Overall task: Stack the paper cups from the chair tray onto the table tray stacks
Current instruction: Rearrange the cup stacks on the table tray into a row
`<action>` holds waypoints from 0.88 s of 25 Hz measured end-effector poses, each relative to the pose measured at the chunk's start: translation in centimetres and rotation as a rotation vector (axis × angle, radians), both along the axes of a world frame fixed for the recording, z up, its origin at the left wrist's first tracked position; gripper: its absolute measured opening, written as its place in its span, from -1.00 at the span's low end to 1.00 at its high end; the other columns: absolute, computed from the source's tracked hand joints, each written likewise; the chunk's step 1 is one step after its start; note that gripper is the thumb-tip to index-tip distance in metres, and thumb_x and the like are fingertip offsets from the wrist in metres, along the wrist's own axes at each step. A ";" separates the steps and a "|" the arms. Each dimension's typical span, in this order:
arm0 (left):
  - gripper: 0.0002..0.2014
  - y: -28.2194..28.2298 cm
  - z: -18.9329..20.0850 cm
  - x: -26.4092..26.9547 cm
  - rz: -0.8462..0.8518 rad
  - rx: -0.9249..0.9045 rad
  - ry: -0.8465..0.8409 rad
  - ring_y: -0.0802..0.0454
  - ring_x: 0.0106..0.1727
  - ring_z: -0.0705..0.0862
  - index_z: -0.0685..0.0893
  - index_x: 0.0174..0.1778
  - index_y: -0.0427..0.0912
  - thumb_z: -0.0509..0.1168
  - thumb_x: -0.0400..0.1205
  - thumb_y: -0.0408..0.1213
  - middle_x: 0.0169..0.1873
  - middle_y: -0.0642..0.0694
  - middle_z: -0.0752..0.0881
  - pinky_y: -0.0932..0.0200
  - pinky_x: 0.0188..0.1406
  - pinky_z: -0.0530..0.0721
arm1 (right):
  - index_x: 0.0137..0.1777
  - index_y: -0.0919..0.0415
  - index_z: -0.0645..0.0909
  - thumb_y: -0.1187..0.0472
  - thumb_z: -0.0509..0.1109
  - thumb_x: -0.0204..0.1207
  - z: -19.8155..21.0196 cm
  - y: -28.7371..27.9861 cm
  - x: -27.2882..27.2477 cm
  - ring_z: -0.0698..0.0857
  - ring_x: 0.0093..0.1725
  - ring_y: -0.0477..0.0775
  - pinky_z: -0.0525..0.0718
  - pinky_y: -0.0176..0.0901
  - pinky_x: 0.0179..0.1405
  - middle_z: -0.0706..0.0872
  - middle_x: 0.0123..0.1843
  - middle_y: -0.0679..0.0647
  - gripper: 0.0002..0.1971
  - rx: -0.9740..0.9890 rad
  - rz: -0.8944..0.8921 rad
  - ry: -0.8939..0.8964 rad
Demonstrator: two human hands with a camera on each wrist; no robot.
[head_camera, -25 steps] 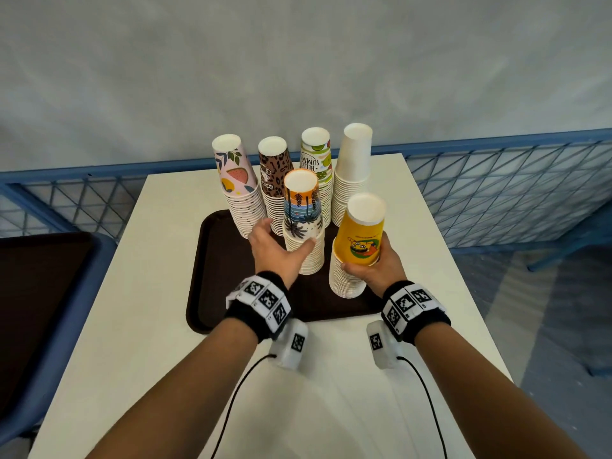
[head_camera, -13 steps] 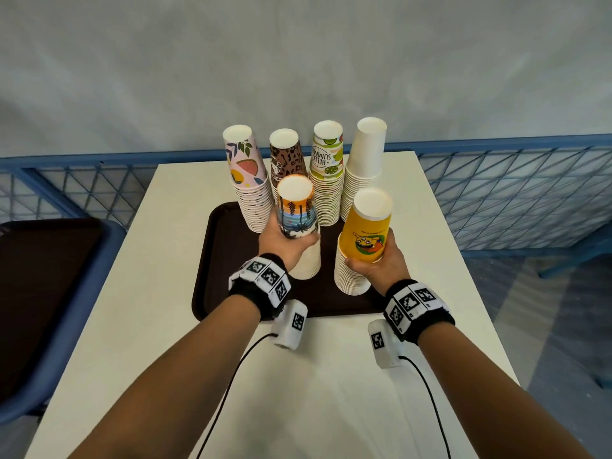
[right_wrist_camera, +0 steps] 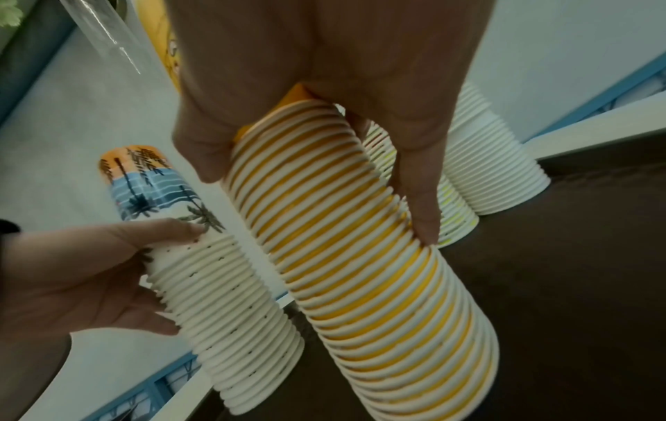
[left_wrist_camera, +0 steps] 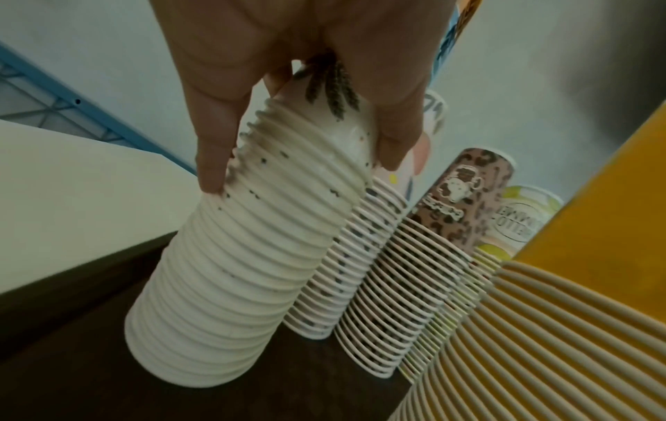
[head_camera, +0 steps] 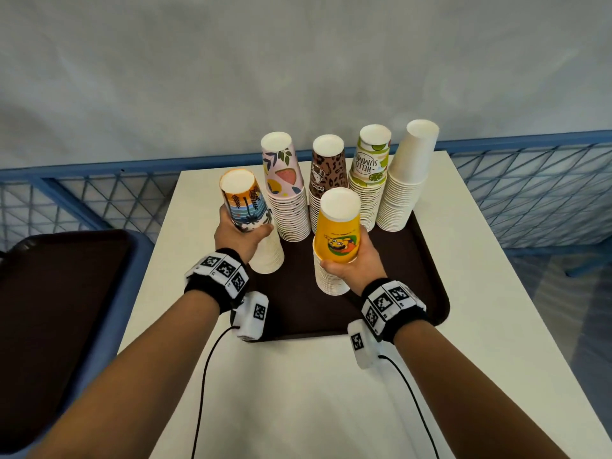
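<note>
On the dark brown table tray [head_camera: 400, 279] stand several stacks of upturned paper cups. My left hand [head_camera: 245, 235] grips the upper cups of the palm-beach stack [head_camera: 243, 207], which leans left near the tray's left edge. The left wrist view shows my left hand [left_wrist_camera: 302, 171] wrapped round that stack [left_wrist_camera: 237, 270]. My right hand [head_camera: 351, 260] grips the yellow cartoon stack [head_camera: 337, 233] at the tray's front. In the right wrist view my right hand [right_wrist_camera: 320, 205] clasps the yellow stack's rims [right_wrist_camera: 378, 284], with the palm-beach stack [right_wrist_camera: 230, 299] beside it.
Behind stand the watermelon stack [head_camera: 284, 193], leopard stack [head_camera: 328, 170], lime stack [head_camera: 369, 180] and plain white stack [head_camera: 407, 180]. The white table [head_camera: 298, 392] has a blue mesh rail [head_camera: 530, 193] behind it. The dark chair tray [head_camera: 59, 293] lies at the left.
My left hand has closed on the palm-beach stack and carried it left, from in front of the leopard stack to the tray's left edge. The right hand stays on the yellow stack.
</note>
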State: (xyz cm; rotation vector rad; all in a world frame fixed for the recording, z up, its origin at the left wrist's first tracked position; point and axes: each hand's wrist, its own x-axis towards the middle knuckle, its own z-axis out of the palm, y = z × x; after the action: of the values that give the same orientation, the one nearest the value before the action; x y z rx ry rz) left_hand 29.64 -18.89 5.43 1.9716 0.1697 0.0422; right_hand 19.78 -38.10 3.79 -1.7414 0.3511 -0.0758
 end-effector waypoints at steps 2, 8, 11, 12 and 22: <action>-0.27 0.6 0.1 2.1 -0.030 -0.008 0.001 -0.10 0.31 0.61 0.37 0.40 -0.19 0.55 0.34 -0.37 0.31 -0.17 0.63 0.18 0.27 0.49 | 0.41 0.06 0.31 0.38 0.63 0.16 0.0 1.3 1.0 0.62 0.02 -0.23 0.49 -0.55 -0.05 0.60 0.11 -0.08 -0.17 0.011 0.012 -0.001; -0.22 1.5 -0.3 6.6 -0.168 -0.011 0.029 -0.10 0.33 0.58 0.34 0.41 -0.18 0.56 0.31 -0.40 0.33 -0.16 0.60 0.11 0.33 0.50 | 0.26 -0.11 0.30 0.35 0.62 0.17 -0.4 3.3 3.1 0.61 -0.01 -0.32 0.51 -0.57 -0.10 0.61 0.04 -0.15 -0.24 -0.009 0.013 -0.002; -0.22 1.6 -0.1 7.8 -0.209 -0.032 0.035 -0.08 0.32 0.58 0.33 0.42 -0.18 0.56 0.31 -0.42 0.33 -0.15 0.60 0.13 0.32 0.49 | 0.23 -0.15 0.29 0.36 0.62 0.18 -0.6 3.5 3.2 0.61 -0.01 -0.34 0.53 -0.56 -0.11 0.61 0.01 -0.18 -0.24 -0.027 -0.003 0.003; -0.21 1.7 -0.1 8.1 -0.223 -0.032 0.033 -0.08 0.32 0.58 0.33 0.42 -0.17 0.56 0.31 -0.42 0.34 -0.15 0.60 0.14 0.31 0.48 | 0.22 -0.16 0.28 0.37 0.62 0.18 -0.6 3.5 3.1 0.61 -0.02 -0.35 0.53 -0.56 -0.12 0.61 -0.01 -0.21 -0.25 -0.035 -0.005 0.003; -0.12 2.1 -0.1 9.0 -0.276 -0.025 0.023 -0.06 0.39 0.54 0.26 0.48 -0.16 0.59 0.29 -0.33 0.38 -0.12 0.56 0.14 0.36 0.45 | 0.25 -0.13 0.27 0.39 0.62 0.18 -1.1 3.5 3.3 0.59 0.00 -0.36 0.50 -0.54 -0.05 0.59 -0.01 -0.27 -0.23 -0.049 -0.011 0.009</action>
State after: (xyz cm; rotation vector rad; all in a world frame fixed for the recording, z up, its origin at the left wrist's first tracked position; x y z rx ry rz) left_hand 38.62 -16.83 5.34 1.9543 -0.0874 -0.1614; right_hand 23.06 -34.55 2.74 -1.7889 0.3685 -0.0851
